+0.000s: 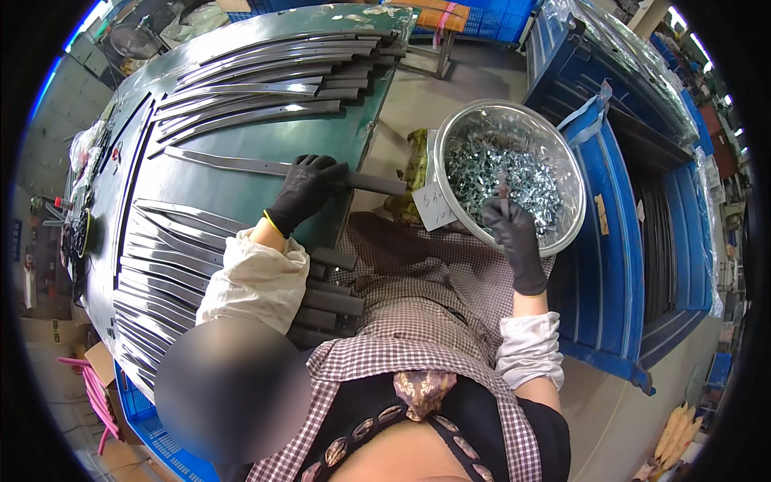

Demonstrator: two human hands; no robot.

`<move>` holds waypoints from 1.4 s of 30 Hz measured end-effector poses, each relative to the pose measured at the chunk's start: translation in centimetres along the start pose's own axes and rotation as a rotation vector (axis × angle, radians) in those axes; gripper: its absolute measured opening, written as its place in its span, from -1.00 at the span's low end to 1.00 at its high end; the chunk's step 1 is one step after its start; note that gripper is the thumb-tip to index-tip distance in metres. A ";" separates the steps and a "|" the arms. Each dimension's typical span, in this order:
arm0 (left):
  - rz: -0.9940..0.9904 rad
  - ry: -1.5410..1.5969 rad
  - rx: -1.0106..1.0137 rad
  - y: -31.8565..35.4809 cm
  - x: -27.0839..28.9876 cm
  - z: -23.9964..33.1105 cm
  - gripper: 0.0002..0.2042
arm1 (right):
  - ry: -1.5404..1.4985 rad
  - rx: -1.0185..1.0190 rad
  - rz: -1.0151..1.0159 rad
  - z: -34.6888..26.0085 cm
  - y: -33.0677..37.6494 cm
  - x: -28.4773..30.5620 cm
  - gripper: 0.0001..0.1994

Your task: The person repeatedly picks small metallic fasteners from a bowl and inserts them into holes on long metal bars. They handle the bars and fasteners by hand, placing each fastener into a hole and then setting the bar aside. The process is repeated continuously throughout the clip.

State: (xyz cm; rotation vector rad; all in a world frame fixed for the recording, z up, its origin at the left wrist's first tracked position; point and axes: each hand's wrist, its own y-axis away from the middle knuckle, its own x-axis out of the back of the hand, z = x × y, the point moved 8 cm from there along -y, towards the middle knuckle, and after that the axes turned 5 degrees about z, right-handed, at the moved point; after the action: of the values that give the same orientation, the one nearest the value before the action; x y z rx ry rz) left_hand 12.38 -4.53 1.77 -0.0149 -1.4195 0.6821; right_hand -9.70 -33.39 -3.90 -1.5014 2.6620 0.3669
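Left hand point(305, 193) pressed on a long metal strip point(241, 165) lying across the bench point(265, 136), fingers clamped over its right end. Right hand point(514, 237) over the steel bowl point(562, 169) right of the strip, fingers pinching a small clip point(503, 189). Strip looks stiff, thin, likely sharp-edged — hold flat faces; clips light, snaggy.

Bright even daylight, glare on metal bowl point(509, 173), strong fisheye bending, black vignette corners, blurred patch lower left

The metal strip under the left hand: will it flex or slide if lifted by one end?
The metal strip is long, thin and flat, so it probably sags. Its smooth finish on the green table suggests easy sliding. The gloved left hand should help the grip.
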 end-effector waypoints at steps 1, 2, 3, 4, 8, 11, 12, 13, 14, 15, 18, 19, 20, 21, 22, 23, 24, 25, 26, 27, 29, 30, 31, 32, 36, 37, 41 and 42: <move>-0.008 0.004 0.003 -0.1 0.2 0.2 -0.67 | -0.007 -0.007 -0.023 0.2 0.5 -1.1 -0.87; -0.007 -0.002 0.010 -0.1 0.3 0.3 -0.67 | 0.004 -0.010 -0.054 0.5 1.1 -2.0 -0.88; -0.007 -0.009 0.018 -0.1 0.4 0.4 -0.68 | 0.014 -0.014 -0.085 0.7 1.6 -2.8 -0.88; -0.006 -0.015 0.025 -0.1 0.4 0.5 -0.69 | 0.025 -0.017 -0.116 0.9 2.2 -3.6 -0.88; -0.085 0.051 0.022 0.8 -0.8 1.1 -0.64 | -0.018 -0.067 -0.163 2.2 3.4 -5.4 -0.85; -0.014 0.151 -0.079 1.6 -1.1 2.8 -0.61 | -0.038 -0.088 -0.154 2.2 4.0 -6.2 -0.84; -0.053 0.166 -0.080 1.7 -1.1 2.9 -0.60 | 0.013 -0.077 -0.144 2.3 4.1 -6.3 -0.82; -0.091 0.180 -0.081 1.8 -1.2 3.0 -0.59 | 0.000 -0.087 -0.145 2.5 4.3 -6.5 -0.82; -0.087 0.175 -0.091 2.0 -1.1 3.0 -0.59 | -0.013 -0.097 -0.146 2.6 4.5 -6.8 -0.80; -0.084 0.169 -0.102 2.1 -1.0 3.1 -0.59 | -0.026 -0.106 -0.146 2.6 4.7 -7.2 -0.79; -0.053 0.077 -0.152 1.8 0.0 4.8 -0.59 | -0.078 -0.151 -0.192 3.3 5.5 -8.2 -0.74; -0.039 0.036 -0.175 1.4 0.5 6.0 -0.59 | -0.088 -0.184 -0.214 3.7 5.7 -8.4 -0.74; -0.058 0.086 -0.202 1.3 1.1 7.9 -0.58 | -0.126 -0.204 -0.290 3.5 6.0 -9.2 -0.73; -0.079 0.134 -0.225 1.3 1.7 10.4 -0.58 | -0.134 -0.227 -0.338 3.2 6.5 -10.0 -0.72; -0.098 0.186 -0.250 1.5 1.8 12.5 -0.57 | -0.136 -0.250 -0.382 2.8 6.9 -10.9 -0.71; -0.141 0.189 -0.283 2.0 1.2 14.1 -0.57 | -0.140 -0.270 -0.429 2.6 7.4 -11.8 -0.71; -0.178 0.192 -0.314 2.5 0.7 15.4 -0.56 | -0.206 -0.302 -0.435 2.6 7.7 -12.7 -0.64; -0.215 0.196 -0.346 2.8 0.3 16.2 -0.56 | -0.087 -0.240 -0.433 3.0 7.8 -12.6 -0.62; -0.071 0.220 -0.418 2.2 1.2 16.6 -0.57 | 0.029 -0.175 -0.421 3.4 7.6 -12.6 -0.60; -0.090 0.215 -0.408 2.2 0.9 16.5 -0.56 | 0.046 -0.176 -0.408 3.7 7.6 -12.4 -0.59; -0.128 0.205 -0.385 2.4 0.6 16.3 -0.55 | -0.016 -0.243 -0.385 3.1 7.8 -12.5 -0.57; -0.116 0.172 -0.412 2.6 0.6 16.3 -0.55 | -0.096 -0.308 -0.374 2.7 8.0 -12.7 -0.56; -0.103 0.139 -0.438 2.9 0.5 16.3 -0.56 | -0.122 -0.308 -0.379 2.8 7.9 -12.7 -0.54; -0.091 0.106 -0.466 3.1 0.4 16.3 -0.57 | -0.148 -0.306 -0.383 2.9 7.8 -12.6 -0.52; -0.041 0.069 -0.590 3.3 1.0 17.1 -0.54 | -0.194 -0.299 -0.368 2.1 7.7 -12.9 -0.44; -0.054 0.086 -0.595 3.2 0.9 16.9 -0.53 | -0.193 -0.290 -0.416 2.3 7.8 -13.2 -0.44; -0.059 0.167 -0.621 2.8 1.3 16.5 -0.54 | -0.011 -0.245 -0.563 3.7 7.1 -12.4 -0.45; -0.078 0.161 -0.624 2.8 1.3 16.5 -0.55 | 0.077 -0.232 -0.589 4.0 6.9 -12.2 -0.46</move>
State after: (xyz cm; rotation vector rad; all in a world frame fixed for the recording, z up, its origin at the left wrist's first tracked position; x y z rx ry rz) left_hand -3.69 -8.00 4.90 -0.4898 -1.4182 0.1490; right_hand -9.47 -18.85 -4.45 -2.3005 2.1286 0.5868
